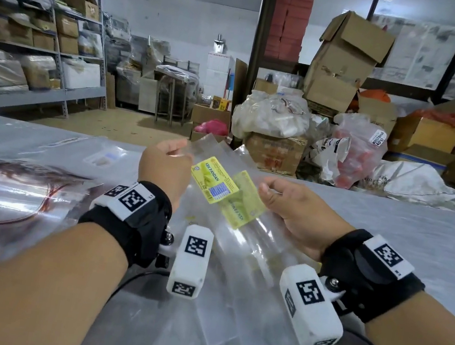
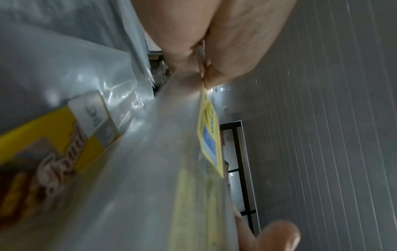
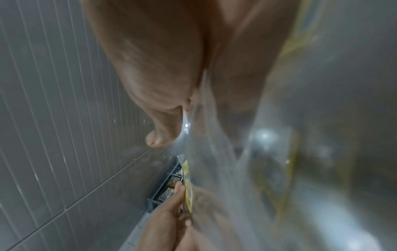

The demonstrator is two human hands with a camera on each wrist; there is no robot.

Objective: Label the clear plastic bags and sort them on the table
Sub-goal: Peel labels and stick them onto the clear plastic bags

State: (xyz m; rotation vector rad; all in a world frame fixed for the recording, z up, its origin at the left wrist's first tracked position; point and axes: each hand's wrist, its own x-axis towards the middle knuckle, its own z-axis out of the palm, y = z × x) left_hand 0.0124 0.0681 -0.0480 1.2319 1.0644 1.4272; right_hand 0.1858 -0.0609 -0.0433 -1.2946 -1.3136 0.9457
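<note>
A clear plastic bag (image 1: 224,154) with a yellow-green "KEK PANDAN" label (image 1: 214,183) is held up above the table between both hands. My left hand (image 1: 166,162) pinches its left top edge between thumb and fingers (image 2: 217,74). My right hand (image 1: 289,206) pinches the right edge, thumb (image 3: 159,137) on the near side. A second labelled bag (image 1: 240,204) lies behind and below the first. Edge-on in the left wrist view, the label (image 2: 211,139) sits on the film. More clear bags (image 1: 238,263) are spread on the table under my wrists.
The table (image 1: 419,232) is covered with white plastic sheeting. At the left lies a clear packet of red rubber bands (image 1: 8,191). A yellow printed packet (image 2: 43,149) shows under film. Shelving (image 1: 33,37) and stacked cardboard boxes (image 1: 345,62) stand beyond the table.
</note>
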